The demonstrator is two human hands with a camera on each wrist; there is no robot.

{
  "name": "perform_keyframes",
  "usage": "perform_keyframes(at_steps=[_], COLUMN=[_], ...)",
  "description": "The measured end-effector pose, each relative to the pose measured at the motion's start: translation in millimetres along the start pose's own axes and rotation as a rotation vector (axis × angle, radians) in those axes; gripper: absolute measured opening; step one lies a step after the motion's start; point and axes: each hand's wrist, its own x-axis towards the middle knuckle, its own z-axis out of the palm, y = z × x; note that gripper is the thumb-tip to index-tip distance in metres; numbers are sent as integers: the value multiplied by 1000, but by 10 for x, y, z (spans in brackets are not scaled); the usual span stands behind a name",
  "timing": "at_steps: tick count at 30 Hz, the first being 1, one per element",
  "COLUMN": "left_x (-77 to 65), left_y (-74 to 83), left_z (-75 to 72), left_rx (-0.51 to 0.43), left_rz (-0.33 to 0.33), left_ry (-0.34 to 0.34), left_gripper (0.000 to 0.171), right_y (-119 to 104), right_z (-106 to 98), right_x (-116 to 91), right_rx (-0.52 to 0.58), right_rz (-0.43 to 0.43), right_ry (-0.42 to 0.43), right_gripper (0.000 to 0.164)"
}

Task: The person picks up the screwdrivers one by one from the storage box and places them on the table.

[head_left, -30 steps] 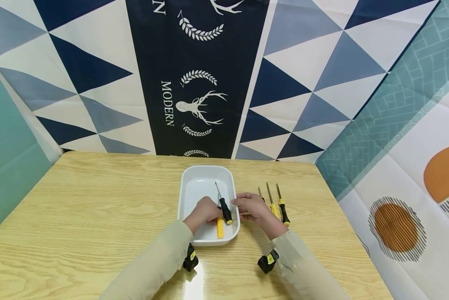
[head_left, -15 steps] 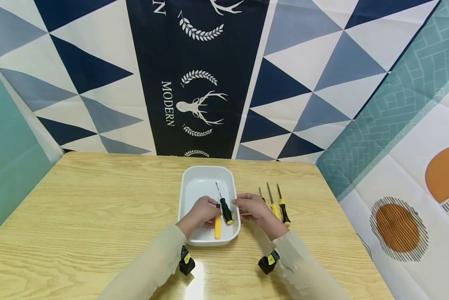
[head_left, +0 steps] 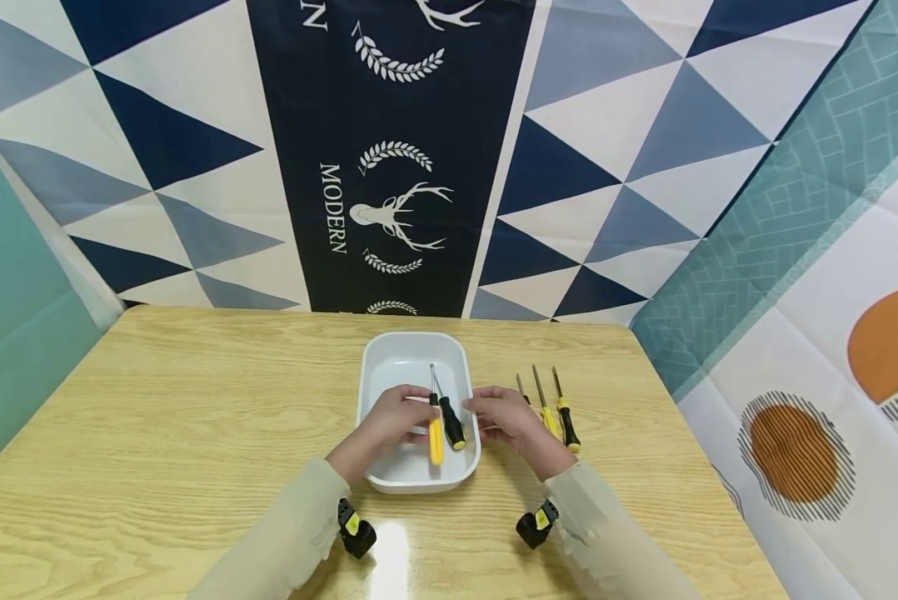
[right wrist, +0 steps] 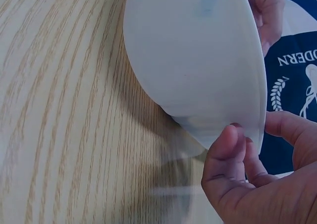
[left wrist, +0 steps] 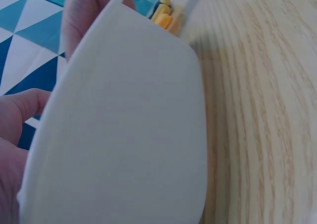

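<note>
A white tray [head_left: 374, 367] stands on the wooden table, with two screwdrivers inside. My left hand [head_left: 389, 421] reaches over the tray's left side and pinches the yellow-handled screwdriver [head_left: 436, 446] near its black collar. Beside that one lies a black-handled screwdriver [head_left: 452, 425], its shank pointing away from me. My right hand [head_left: 505, 414] holds the tray's right wall at the rim. In the right wrist view, fingertips [right wrist: 229, 140] press the wall's outer face. The left wrist view shows mostly the tray's outer wall [left wrist: 129, 115], which hides the tips of my left fingers.
To the right of the tray, three more screwdrivers lie side by side on the table [head_left: 231, 400]: a yellow one [head_left: 546, 412], a black-and-yellow one [head_left: 566, 417], and one [head_left: 520, 385] mostly hidden by my right hand. A patterned wall covering [head_left: 389, 250] rises behind the table.
My left hand has drawn left and slightly away from me, turning the yellow-handled screwdriver and sliding it a little forward. The right hand and the tray stay in place.
</note>
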Motion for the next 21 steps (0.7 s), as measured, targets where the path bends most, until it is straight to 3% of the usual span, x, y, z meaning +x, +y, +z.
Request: perform_keyframes(at_steps=[13,21], left_x=[-103,-150], left_y=[21,41], left_z=[-86,-187], left_rx=[-100,-157], left_rz=[65,73], left_ry=[-55,-40], left_gripper=[45,46], right_y=[-8,-82], right_z=[14,16], right_x=[-1,-95], right_rx=[5,-11], right_rz=[-5,-3], right_ry=[4,-6], right_gripper=[34,38])
